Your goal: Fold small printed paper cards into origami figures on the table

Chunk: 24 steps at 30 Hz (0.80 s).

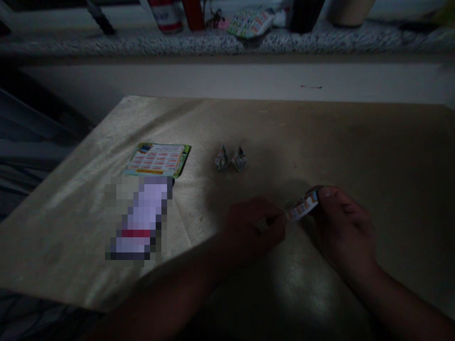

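A small strip of folded printed paper (303, 207) is held above the table between my two hands. My right hand (343, 222) pinches its right end between thumb and fingers. At its left end, the fingers of my left hand (256, 225) are closed on the paper's edge; that hand is dark and slightly blurred. Beyond my left hand stand two small folded paper pieces, one on the left (222, 160) and one on the right (240, 160), both pointed at the top and touching or nearly touching each other.
Left on the table (384, 142) lie a printed calendar card (156, 159) and a pixelated phone-like object (144, 213). A speckled stone sill (213, 45) runs behind, bearing a white-and-red can (166, 16), a crumpled printed bag (250, 22) and dark containers. The light is dim.
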Available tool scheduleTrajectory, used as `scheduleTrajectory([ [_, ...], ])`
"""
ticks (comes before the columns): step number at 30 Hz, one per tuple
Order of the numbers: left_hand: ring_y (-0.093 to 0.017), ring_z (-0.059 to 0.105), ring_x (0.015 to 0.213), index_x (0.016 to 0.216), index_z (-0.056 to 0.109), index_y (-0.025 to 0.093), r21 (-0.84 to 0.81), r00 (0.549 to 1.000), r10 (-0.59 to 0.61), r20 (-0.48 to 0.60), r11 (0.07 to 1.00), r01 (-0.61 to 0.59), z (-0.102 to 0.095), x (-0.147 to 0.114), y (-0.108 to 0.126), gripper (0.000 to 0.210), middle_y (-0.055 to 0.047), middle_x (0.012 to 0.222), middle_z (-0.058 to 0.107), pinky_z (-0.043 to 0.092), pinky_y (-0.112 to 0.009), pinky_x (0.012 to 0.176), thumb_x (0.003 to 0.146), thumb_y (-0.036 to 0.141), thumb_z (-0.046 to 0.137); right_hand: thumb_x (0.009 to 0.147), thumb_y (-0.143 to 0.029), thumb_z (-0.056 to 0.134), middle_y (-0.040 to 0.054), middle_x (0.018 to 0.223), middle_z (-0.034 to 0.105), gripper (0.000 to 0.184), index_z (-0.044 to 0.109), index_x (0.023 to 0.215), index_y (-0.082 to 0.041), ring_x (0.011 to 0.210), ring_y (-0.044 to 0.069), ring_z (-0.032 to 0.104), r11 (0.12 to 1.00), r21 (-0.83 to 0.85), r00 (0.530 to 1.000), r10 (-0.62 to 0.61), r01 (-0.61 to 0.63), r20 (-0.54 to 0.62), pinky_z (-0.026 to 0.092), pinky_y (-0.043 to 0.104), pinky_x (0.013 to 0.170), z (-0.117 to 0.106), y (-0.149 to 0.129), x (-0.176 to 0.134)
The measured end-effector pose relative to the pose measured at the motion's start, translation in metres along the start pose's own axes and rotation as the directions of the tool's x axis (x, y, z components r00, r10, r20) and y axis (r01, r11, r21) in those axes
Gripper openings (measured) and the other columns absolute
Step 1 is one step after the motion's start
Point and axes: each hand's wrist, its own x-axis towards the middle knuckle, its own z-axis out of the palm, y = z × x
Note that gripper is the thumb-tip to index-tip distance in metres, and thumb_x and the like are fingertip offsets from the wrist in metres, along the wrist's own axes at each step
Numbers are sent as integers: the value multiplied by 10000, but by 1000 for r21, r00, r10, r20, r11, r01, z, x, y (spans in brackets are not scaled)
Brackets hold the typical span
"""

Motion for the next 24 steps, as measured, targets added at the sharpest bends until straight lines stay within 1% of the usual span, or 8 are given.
scheduleTrajectory([
  [5, -97, 628, 593, 738, 686, 110, -19, 970, 193, 145, 981, -193, 7, -2, 5, 110, -70, 679, 707, 497, -175, 568, 847, 121, 672, 979, -417, 603, -32, 626, 534, 262, 606, 798, -227, 493, 114, 488, 996, -75, 998, -50, 47, -42, 427, 239, 440, 9, -5, -7],
  [9, -103, 637, 614, 751, 673, 141, -44, 955, 204, 216, 979, -199, 8, -5, 6, 135, -59, 692, 709, 516, -187, 598, 877, 147, 625, 983, -412, 596, -25, 609, 551, 227, 633, 858, -227, 490, 127, 518, 937, -301, 975, -209, 178, -75, 433, 240, 420, 9, -6, -8],
  [12, -129, 654, 660, 795, 685, 129, -52, 957, 78, 278, 996, -66, 4, -4, 7, 130, -70, 727, 713, 524, -225, 641, 868, 235, 677, 995, -358, 575, -11, 625, 601, 202, 650, 871, -217, 501, 125, 548, 822, -490, 939, -343, 291, -18, 436, 229, 422, 7, -7, -8],
  [14, -139, 653, 672, 840, 705, 118, -37, 950, -69, 304, 996, 84, 0, -1, 8, 202, -67, 745, 711, 515, -241, 649, 848, 320, 720, 998, -308, 565, -9, 652, 632, 164, 654, 900, -213, 514, 119, 572, 735, -573, 914, -400, 363, 65, 446, 220, 439, 6, -8, -8],
  [16, -134, 651, 684, 867, 722, 129, -34, 920, -231, 316, 966, 255, -2, 1, 7, 236, -55, 771, 715, 502, -233, 649, 865, 364, 707, 996, -260, 559, -7, 690, 663, 121, 651, 934, -211, 541, 114, 604, 664, -609, 890, -421, 434, 174, 464, 213, 473, 6, -8, -9],
  [18, -130, 650, 698, 871, 733, 136, -51, 891, -324, 317, 933, 357, -2, 1, 5, 236, -47, 781, 716, 492, -226, 654, 889, 364, 676, 986, -228, 569, -5, 716, 684, 93, 649, 941, -210, 562, 111, 624, 623, -615, 870, -421, 483, 257, 476, 211, 506, 7, -8, -11],
  [20, -124, 630, 678, 840, 734, 133, -61, 881, -367, 299, 914, 401, -2, 0, 2, 227, -37, 747, 697, 473, -224, 637, 895, 343, 665, 973, -227, 596, -14, 705, 678, 61, 645, 940, -213, 551, 104, 615, 652, -588, 876, -398, 479, 272, 469, 206, 505, 8, -8, -12],
  [24, -124, 624, 688, 851, 726, 129, -184, 852, -456, 258, 843, 506, -2, -3, -1, 230, -36, 758, 697, 478, -223, 637, 900, 347, 673, 981, -326, 603, -25, 676, 630, 108, 642, 969, -227, 542, 107, 577, 881, -361, 942, -222, 305, 253, 444, 198, 474, 7, -10, -12],
])
